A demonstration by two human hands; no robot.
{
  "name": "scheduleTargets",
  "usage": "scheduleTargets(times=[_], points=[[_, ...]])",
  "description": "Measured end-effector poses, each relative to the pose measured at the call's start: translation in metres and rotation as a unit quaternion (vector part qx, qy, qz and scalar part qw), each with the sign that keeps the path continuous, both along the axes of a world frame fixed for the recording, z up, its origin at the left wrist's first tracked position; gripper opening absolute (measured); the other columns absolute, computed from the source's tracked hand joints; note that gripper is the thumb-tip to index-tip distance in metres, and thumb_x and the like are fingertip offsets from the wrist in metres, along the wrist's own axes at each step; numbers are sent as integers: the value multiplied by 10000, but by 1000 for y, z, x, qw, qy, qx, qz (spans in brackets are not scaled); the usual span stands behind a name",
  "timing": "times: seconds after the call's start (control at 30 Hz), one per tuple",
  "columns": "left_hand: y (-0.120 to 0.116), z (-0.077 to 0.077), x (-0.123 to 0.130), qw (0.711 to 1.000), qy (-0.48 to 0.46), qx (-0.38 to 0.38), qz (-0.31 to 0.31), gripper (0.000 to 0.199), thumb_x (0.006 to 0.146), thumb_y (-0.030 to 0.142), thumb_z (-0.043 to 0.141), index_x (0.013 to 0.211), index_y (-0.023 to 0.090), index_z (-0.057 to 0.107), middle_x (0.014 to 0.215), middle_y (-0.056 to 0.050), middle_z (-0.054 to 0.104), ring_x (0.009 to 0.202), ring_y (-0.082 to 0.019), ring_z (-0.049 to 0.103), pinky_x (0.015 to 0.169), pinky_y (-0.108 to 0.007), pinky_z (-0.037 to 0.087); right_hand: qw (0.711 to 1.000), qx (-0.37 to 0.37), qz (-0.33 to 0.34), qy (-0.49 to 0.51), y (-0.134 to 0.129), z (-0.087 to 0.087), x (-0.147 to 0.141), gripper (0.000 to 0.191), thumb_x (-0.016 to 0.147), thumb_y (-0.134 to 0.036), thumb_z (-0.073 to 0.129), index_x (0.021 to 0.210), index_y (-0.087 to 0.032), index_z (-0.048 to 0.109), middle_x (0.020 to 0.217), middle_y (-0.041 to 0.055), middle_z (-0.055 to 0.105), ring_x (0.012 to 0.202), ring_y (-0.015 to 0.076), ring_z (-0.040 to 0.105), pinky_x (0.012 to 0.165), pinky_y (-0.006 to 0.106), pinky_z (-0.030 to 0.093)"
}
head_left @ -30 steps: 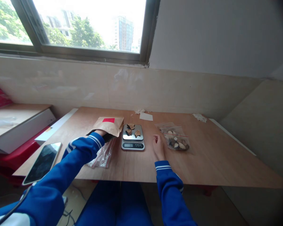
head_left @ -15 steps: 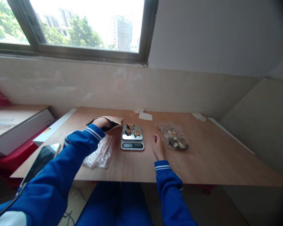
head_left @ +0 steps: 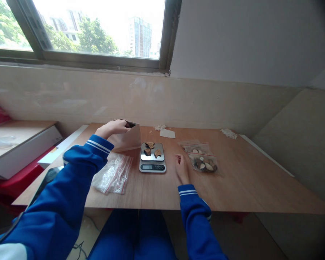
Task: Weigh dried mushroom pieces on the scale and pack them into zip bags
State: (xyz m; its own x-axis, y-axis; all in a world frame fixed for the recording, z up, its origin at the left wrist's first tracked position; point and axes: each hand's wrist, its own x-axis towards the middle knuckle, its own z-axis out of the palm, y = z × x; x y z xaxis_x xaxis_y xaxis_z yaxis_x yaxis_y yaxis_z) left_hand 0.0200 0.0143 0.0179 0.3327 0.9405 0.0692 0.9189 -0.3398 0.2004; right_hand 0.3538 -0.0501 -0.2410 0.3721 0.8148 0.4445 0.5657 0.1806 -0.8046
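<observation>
My left hand (head_left: pixel 112 127) is raised above the far left of the wooden table, shut on the top edge of a kraft paper envelope (head_left: pixel 126 140) that hangs upright. A digital kitchen scale (head_left: pixel 152 157) stands to its right, carrying 3 dried brown pieces (head_left: pixel 151 150) on its steel plate. My right hand (head_left: pixel 182 169) rests on the table with curled fingers, holding nothing. It is nearest to a clear zip bag (head_left: pixel 203 162) of dark and pale pieces, and just right of the scale.
A crumpled clear zip bag (head_left: pixel 113 175) lies below the envelope. Behind the filled bag is a flatter bag (head_left: pixel 192 146). A white paper slip (head_left: pixel 167 133) and white scraps (head_left: pixel 229 134) lie along the far edge. A phone (head_left: pixel 50 176) is partly under my left sleeve.
My left hand has lifted the envelope and turned it upright, moving it up and away from the crumpled bag. My right hand has barely moved.
</observation>
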Motion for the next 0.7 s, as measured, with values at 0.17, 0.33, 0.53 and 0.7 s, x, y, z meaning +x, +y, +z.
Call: scheduleTargets(times=[0.17,0.33,0.53,0.7], points=[[1,4,1,997,69,26,-12,405,813,501,475,1026,279,738,1032,-45,732,847,-246,656,705,-290,452,1000,-13,-2,-15,0,-2,1,258,810,-275,372,942,-192,578,966,109,656,897,241,608,823,372,468],[-2,6,0,994,61,85,-28,375,840,513,460,967,313,750,979,-29,748,794,-229,652,625,-271,393,1000,-15,-1,-13,-1,-1,1,268,820,-280,369,957,-190,581,974,109,657,919,236,606,826,358,466],[-9,9,-10,989,1,146,-39,446,845,567,451,829,264,778,678,-57,718,593,-183,589,549,-279,294,999,-29,7,-21,-1,1,1,288,823,-291,367,967,-174,587,994,128,658,931,250,609,846,384,466],[-15,13,-13,973,-68,217,-33,513,868,547,417,723,202,769,542,-62,651,484,-146,480,532,-286,259,1000,-27,1,-16,-1,1,0,289,817,-285,376,985,-174,584,994,128,662,927,250,612,840,389,474]])
